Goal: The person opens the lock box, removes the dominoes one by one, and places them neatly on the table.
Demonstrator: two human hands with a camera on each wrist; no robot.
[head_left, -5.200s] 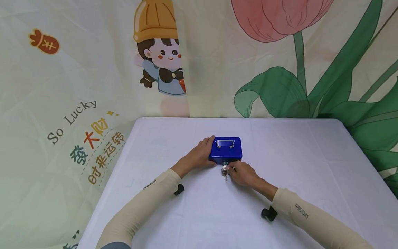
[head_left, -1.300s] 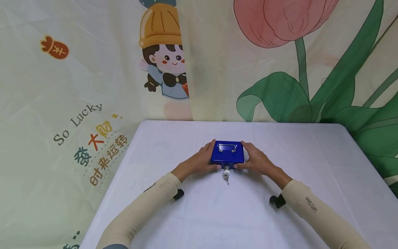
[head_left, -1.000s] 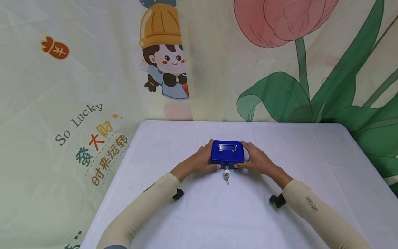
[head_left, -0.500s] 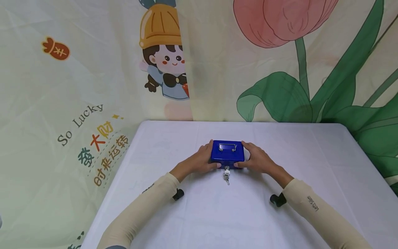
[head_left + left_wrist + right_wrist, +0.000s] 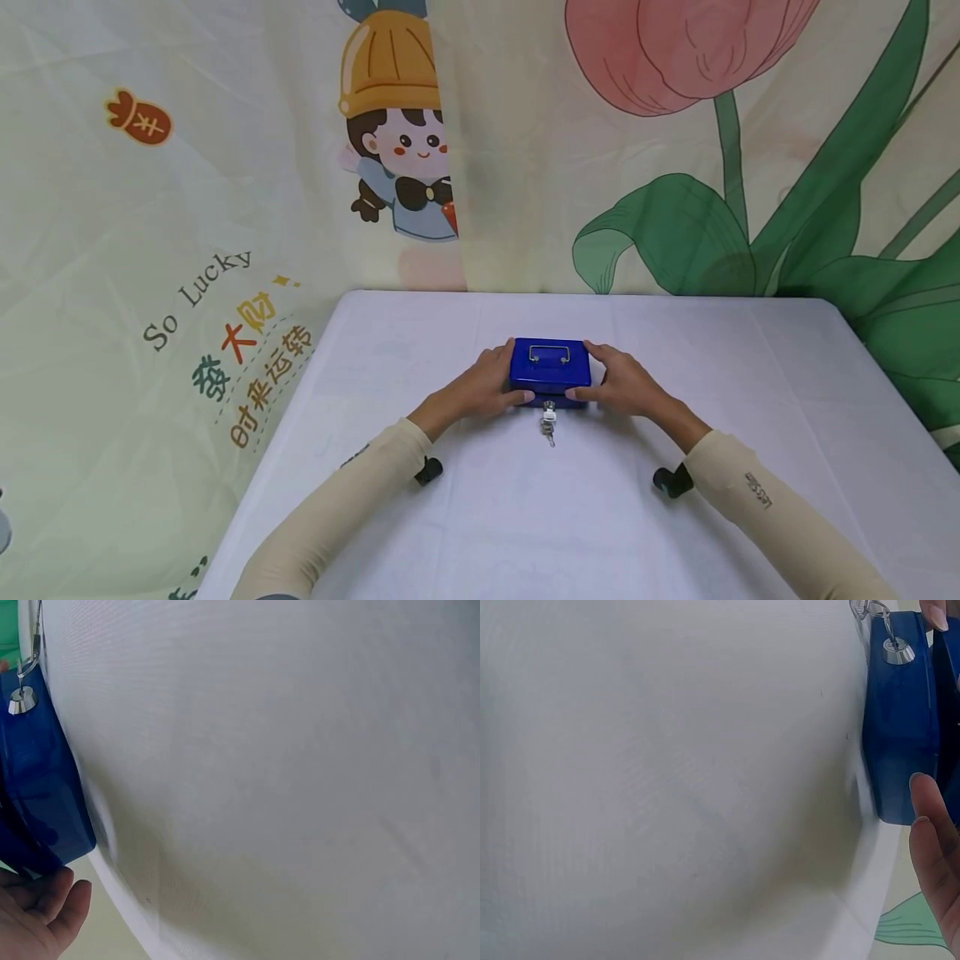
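A small blue cash box (image 5: 551, 377) with a wire handle on its lid sits near the middle of the table. My left hand (image 5: 486, 385) grips its left side, thumb at the front. My right hand (image 5: 626, 385) holds the right side, its thumb at the lid's front edge. A key with a ring of keys (image 5: 549, 427) hangs from the front lock. In the right wrist view, a dark gap shows between the lid and the body beside the lock (image 5: 898, 652), so the lid is slightly raised. The inside of the box is hidden.
A white cloth covers the table (image 5: 540, 517). Behind it hangs a printed curtain (image 5: 517, 167) with a flower and a cartoon figure. Small black wrist cameras (image 5: 671, 481) sit under both sleeves.
My right hand has left the keys and moved to the box's right side. The lid has come up a little at the front within the last second. My left hand has stayed on the left side.
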